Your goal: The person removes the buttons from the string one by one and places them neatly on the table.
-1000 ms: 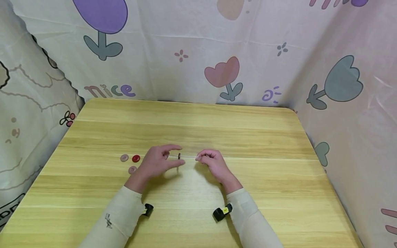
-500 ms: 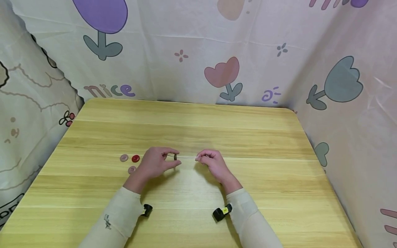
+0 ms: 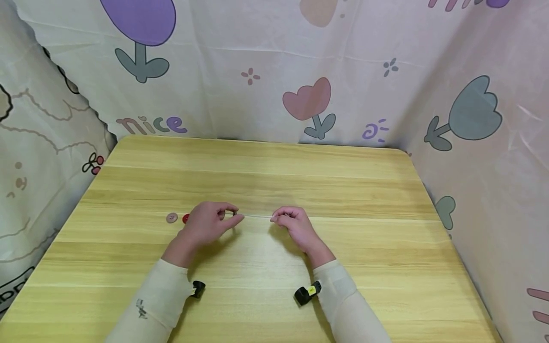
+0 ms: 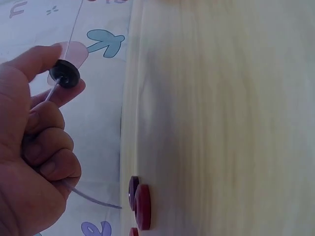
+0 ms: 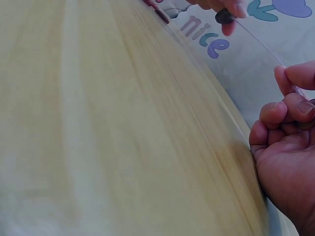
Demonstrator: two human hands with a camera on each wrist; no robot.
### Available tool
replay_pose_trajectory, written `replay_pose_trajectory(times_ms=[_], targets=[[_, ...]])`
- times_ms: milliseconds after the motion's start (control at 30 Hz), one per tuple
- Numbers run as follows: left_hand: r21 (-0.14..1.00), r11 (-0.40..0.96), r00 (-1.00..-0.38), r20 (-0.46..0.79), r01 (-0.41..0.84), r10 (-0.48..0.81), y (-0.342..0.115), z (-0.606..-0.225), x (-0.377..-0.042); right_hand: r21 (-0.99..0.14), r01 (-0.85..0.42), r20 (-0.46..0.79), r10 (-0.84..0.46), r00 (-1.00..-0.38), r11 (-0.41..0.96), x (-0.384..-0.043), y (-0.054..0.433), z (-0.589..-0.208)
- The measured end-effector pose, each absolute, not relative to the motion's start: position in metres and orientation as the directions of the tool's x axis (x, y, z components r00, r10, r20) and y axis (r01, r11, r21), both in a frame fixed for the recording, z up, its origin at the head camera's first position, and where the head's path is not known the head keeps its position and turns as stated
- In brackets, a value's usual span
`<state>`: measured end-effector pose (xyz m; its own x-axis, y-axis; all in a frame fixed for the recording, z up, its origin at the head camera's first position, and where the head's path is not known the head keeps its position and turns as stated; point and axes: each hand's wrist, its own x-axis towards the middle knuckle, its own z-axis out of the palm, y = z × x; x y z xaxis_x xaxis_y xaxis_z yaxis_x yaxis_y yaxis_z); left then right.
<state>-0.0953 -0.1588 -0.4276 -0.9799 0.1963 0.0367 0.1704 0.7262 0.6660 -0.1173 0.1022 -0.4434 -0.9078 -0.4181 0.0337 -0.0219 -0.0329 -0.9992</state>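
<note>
A dark button (image 4: 65, 73) is threaded on a thin pale string (image 3: 257, 216) stretched between the two hands. My left hand (image 3: 208, 221) holds this button by its edges between thumb and index finger, its other fingers curled round the string; a tail of string hangs below them in the left wrist view. My right hand (image 3: 296, 226) pinches the string with thumb and index finger, remaining fingers curled. Something brownish (image 5: 307, 123) shows in its palm, too hidden to identify. Left of the left hand lie a tan button (image 3: 172, 217) and a red button (image 3: 186, 218), the latter partly covered.
The hands are over a light wooden table (image 3: 343, 190). A printed cloth (image 3: 214, 95) hangs behind it and along both sides. Each wrist wears a small black camera, such as the right wrist camera (image 3: 306, 293).
My left hand has moved left with the dark button along the string, its thumb and finger closing in on it. It now covers one tan button. The right hand has stayed still.
</note>
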Motion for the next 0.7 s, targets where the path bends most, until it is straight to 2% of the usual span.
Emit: replay_pose_trajectory(times_ms=[467,700], targets=[[0.703,0.700,-0.990,0.033,0.122,0.139,-0.178,-0.425,-0.092,-0.999,-0.029,0.040,-0.416,-0.908,-0.031,-0.116,0.102,-0.439],[0.695,0.719,-0.998,-0.029,0.018,0.053,-0.187,-0.422,-0.089,-1.000,-0.017,0.022,-0.419,-0.908,-0.017,-0.122,0.102,-0.452]])
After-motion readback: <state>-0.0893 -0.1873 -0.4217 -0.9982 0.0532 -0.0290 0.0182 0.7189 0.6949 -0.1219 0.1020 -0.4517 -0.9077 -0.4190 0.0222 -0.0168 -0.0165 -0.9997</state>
